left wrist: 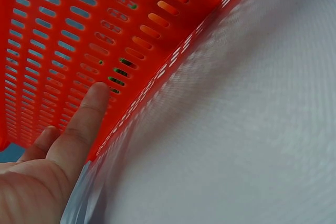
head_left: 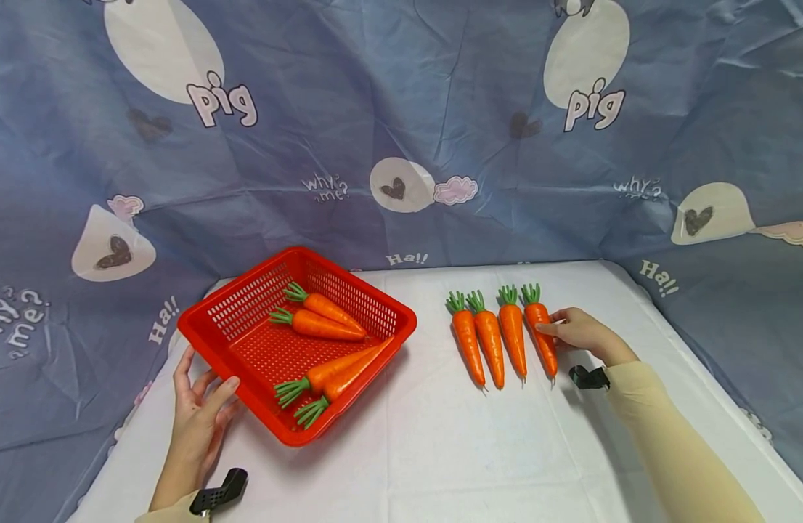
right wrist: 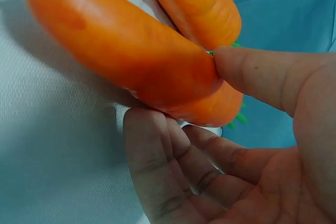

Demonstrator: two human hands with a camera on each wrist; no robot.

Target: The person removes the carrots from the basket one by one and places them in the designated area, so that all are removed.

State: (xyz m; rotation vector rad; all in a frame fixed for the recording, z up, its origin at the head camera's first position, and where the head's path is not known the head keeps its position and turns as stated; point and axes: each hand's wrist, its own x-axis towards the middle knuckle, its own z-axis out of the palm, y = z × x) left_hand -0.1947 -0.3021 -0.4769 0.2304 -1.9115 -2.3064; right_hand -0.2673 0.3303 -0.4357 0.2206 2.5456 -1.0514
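A red plastic basket (head_left: 245, 372) with slotted walls stands on the left, holding several carrots (head_left: 328, 325) with green tops. My left hand (head_left: 197, 421) is at its near left side; the fingers (left wrist: 79, 129) lie fairly straight against the outer wall, with the thumb by the rim. To the right, several more carrots (head_left: 488, 338) lie side by side in a row, tops pointing away. At the right end of that row, my right hand (head_left: 581, 334) pinches the last carrot (right wrist: 121, 45), thumb on top and fingers along its outer side. The carrot's underside is hidden.
A white cloth covers the table (head_left: 454, 457). Behind and along both sides hangs a blue printed curtain (head_left: 336, 131), which meets the table's back edge. Each wrist wears a small black device (head_left: 220, 492).
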